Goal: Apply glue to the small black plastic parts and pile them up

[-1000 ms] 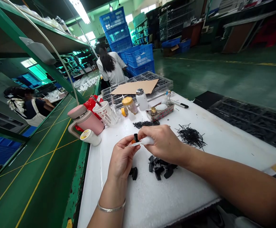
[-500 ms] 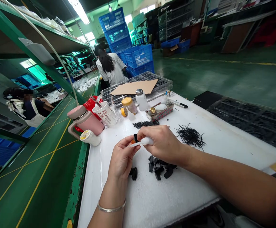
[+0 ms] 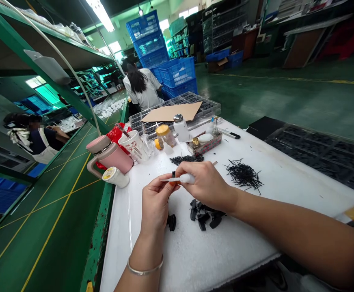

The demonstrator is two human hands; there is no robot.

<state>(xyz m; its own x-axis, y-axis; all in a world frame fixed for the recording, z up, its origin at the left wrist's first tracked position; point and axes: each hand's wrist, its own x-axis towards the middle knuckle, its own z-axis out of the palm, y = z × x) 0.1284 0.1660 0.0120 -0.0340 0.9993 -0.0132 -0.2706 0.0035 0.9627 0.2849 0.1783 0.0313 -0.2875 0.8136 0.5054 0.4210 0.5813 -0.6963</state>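
Note:
My left hand (image 3: 156, 200) pinches a small black part (image 3: 173, 174) between thumb and fingertips; most of that part is hidden. In my right hand (image 3: 212, 184) is a small white squeeze bottle (image 3: 187, 178), its thin nozzle pointing left across the black part and my left fingertips. Whether the nozzle touches the part, I cannot tell. A thin metallic strip (image 3: 215, 163) shows just behind my right knuckles. Below the hands, several black plastic pieces (image 3: 203, 221) lie in a loose pile, with another black piece (image 3: 171, 222) by my left wrist.
Thin black rods (image 3: 244, 174) are heaped at right, tiny black parts (image 3: 184, 159) beyond my hands. Behind stand a pink mug (image 3: 116, 154), a white jar (image 3: 115, 177), a pump bottle (image 3: 181, 129) and a small box (image 3: 209, 147). A person in white (image 3: 143, 87) sits beyond.
The squeeze bottle's nozzle has moved left and slightly up, now lying across the black part. My left hand has shifted a little, and its hold on the part continues.

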